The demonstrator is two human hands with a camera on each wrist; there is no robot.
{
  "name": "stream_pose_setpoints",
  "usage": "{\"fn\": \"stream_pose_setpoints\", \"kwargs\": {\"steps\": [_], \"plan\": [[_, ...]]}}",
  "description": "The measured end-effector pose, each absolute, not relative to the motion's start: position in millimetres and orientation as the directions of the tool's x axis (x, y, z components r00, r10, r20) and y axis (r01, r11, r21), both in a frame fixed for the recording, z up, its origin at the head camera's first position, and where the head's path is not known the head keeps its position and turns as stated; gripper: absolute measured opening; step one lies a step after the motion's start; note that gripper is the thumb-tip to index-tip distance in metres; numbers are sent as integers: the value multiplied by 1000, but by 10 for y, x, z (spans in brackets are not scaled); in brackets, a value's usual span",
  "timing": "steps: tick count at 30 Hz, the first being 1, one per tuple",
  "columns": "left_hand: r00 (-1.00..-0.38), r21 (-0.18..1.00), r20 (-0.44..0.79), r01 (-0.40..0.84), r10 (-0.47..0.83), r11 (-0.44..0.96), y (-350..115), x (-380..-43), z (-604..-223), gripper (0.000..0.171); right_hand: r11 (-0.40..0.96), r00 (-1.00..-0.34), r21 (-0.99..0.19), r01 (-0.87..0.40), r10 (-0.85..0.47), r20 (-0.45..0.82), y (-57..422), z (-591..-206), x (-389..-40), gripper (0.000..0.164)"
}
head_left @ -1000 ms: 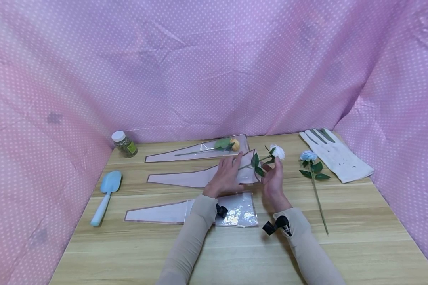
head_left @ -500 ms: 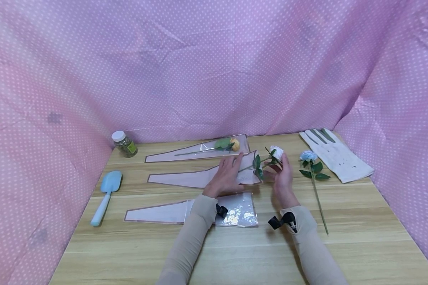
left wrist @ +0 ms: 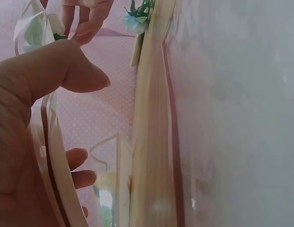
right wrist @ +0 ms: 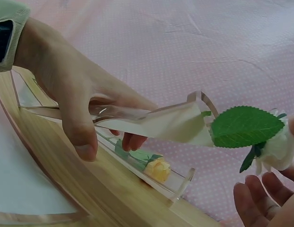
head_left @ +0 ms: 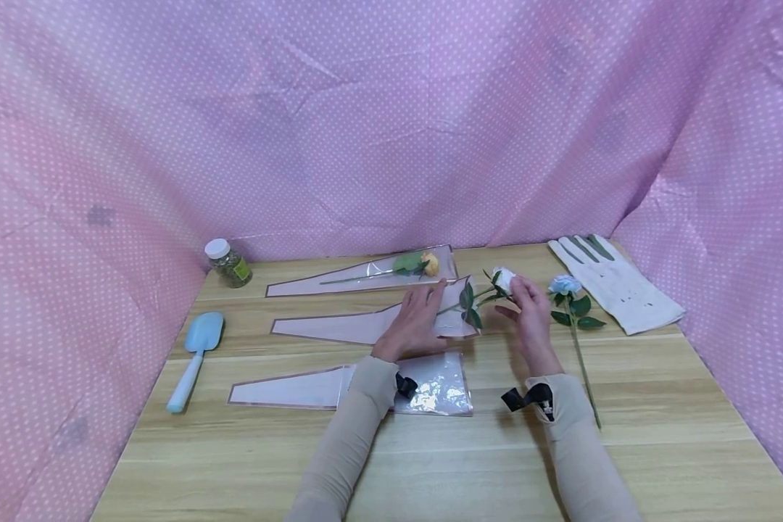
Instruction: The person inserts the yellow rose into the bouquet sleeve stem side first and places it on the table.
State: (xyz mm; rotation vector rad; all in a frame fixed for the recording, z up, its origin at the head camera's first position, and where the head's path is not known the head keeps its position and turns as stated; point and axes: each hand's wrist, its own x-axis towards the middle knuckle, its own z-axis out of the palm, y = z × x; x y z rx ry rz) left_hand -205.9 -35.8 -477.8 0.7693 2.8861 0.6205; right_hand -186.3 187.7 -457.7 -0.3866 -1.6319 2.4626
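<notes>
My left hand (head_left: 414, 325) grips the middle flower sleeve (head_left: 329, 328), a tapering white wrapper with a brown border. The thumb lies on one side of it and the fingers on the other, lifting its wide end off the table. The white rose (head_left: 503, 280) has its stem inside the sleeve's mouth; its bloom and green leaves (right wrist: 246, 126) stick out. At the bloom, my right hand (head_left: 532, 319) pinches the rose between thumb and fingers. The lower part of the stem is hidden behind my left hand.
Behind lies another sleeve (head_left: 300, 288) holding a yellow rose (head_left: 430, 264); a third sleeve (head_left: 287, 390) lies in front. To the right are a blue rose (head_left: 564, 285) and a white glove (head_left: 626, 290). A jar (head_left: 230, 265) and blue trowel (head_left: 202, 333) stand left.
My right hand has moved from beneath the white rose's leaves and bloom to the bloom's right side. The bloom has shifted slightly left. My left hand has stayed on the sleeve.
</notes>
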Motion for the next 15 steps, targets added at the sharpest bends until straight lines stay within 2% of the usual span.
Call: {"fn": "stream_pose_setpoints", "kwargs": {"steps": [7,11,15], "plan": [[-867,399,13,461,497,793,-355,-2054,-4767,123,-379,-959,-925,24,252,-128,1899,-4569,-1878,11],[-871,410,7,451,491,793,-355,-2048,-4761,122,-329,-970,-944,9,228,-88,1907,-4575,-1874,22],[-871,411,7,450,491,793,-359,-2046,-4761,120,-284,-978,-959,12,198,-71,1917,-4577,-1864,13]]}}
